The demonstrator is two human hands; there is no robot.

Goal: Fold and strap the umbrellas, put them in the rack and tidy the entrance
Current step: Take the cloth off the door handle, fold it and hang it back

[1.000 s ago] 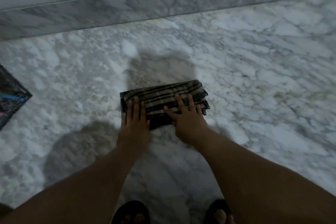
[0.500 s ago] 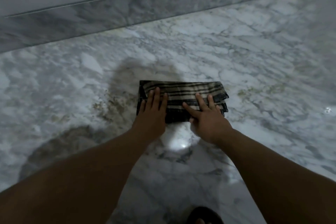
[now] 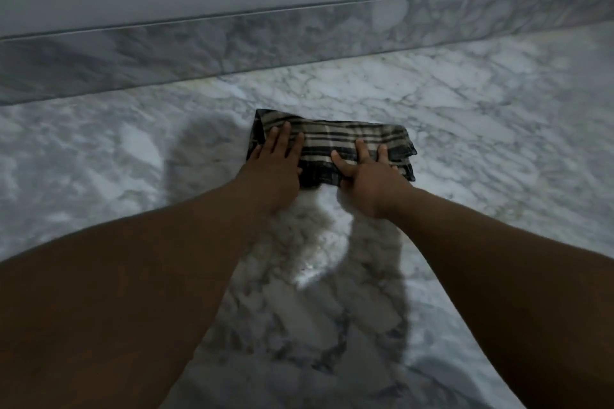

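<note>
I have both palms flat on the folded striped cloth, fingers spread and open, gripping nothing: my left hand presses its left end, my right hand its right half, thumb splayed toward the middle. I judge the flat pressure is there to wipe the marble floor as part of tidying the entrance, with the weight shared so the folds stay together. The cloth lies just short of the marble skirting at the foot of the wall. No umbrella or rack is in view, so I cannot place them. My hands hide the cloth's near edge, and the dim light makes any wetness hard to judge.
</note>
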